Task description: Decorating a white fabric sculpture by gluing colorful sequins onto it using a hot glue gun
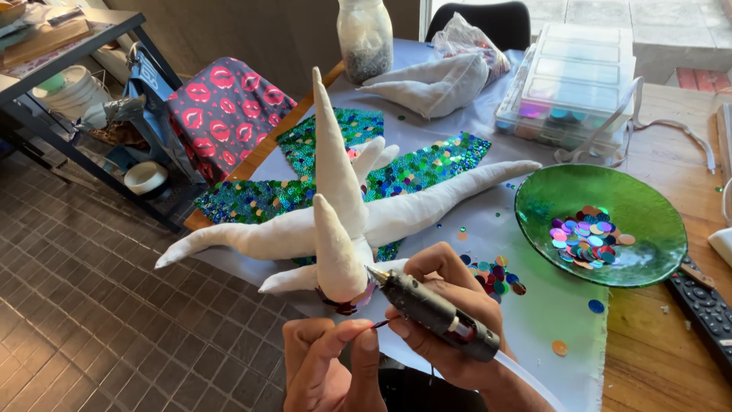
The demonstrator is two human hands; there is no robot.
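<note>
Green glass bowl (557,197) (sequins inside), remote (705,304) beside

Right hand (450,309) curled in a closed grip; left hand (328,362) pinching, thumb to forefinger.

A dark glue gun (436,313) is angled with its nozzle against the sequin-ringed base of one upright arm of a white stuffed fabric star (343,221); a small sequin (380,324) is pinched nearby
</note>
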